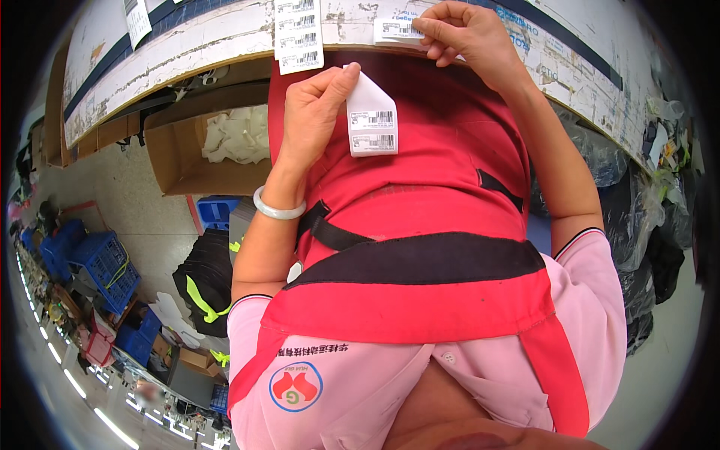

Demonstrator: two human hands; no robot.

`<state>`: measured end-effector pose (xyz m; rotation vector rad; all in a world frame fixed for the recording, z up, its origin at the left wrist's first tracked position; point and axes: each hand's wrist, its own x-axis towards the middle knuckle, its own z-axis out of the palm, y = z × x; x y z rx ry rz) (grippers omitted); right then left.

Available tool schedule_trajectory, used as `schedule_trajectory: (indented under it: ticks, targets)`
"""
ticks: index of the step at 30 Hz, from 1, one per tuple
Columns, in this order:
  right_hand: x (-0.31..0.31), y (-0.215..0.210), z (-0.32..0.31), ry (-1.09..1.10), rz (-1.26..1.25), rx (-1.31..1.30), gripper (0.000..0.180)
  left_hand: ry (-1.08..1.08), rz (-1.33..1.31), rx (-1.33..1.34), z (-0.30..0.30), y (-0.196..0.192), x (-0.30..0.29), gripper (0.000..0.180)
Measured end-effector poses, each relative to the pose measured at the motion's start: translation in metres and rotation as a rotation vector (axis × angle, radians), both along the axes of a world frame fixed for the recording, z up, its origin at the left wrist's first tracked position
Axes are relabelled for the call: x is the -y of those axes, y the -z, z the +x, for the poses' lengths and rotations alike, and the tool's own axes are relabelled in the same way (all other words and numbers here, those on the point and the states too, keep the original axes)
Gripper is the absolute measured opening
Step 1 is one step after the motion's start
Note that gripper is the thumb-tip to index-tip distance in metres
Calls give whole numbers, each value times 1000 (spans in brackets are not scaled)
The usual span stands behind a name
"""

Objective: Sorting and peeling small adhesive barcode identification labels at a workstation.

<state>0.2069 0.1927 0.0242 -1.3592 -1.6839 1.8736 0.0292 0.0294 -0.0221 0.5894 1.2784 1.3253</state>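
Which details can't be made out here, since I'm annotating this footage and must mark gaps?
Head view: the gripped part of the label strip, covered by the left hand.
Head view: whether the right hand pinches or only touches the flat label; its fingers cover that end.
Head view: the label sheet's far end, cut off by the top edge.
Head view: the cardboard box's bottom, hidden under pale scraps.

- Long white paper barcode strip (298, 34): top was cut off by upper edge
- Flat white paper label (391, 30): right end was hidden by bare right hand (478, 39)
- Folded white paper label strip (373, 126): fine print was unreadable
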Motion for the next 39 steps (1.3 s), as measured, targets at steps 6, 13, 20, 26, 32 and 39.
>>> schedule_trajectory:
  ticks: [6, 13, 20, 26, 32, 39]
  targets:
    - [1, 1, -1, 7, 8, 0, 15, 8, -6, 3, 0, -1, 2, 28]
    - [1, 0, -3, -1, 19, 14, 16, 13, 4, -2, 3, -1, 2, 28]
    - [6, -7, -9, -62, 169, 87, 12, 9, -13, -11, 4, 5, 2, 28]
    - [3, -12, 2, -25, 120, 32, 13, 15, 1, -12, 8, 3, -1, 28]
    - [-68, 7, 54, 189, 292, -92, 13, -21, -49, 6, 3, -6, 9, 24]
    - [-160, 56, 115, 200, 919, 783, 20, -94, -28, 35, 3, -11, 4, 24]
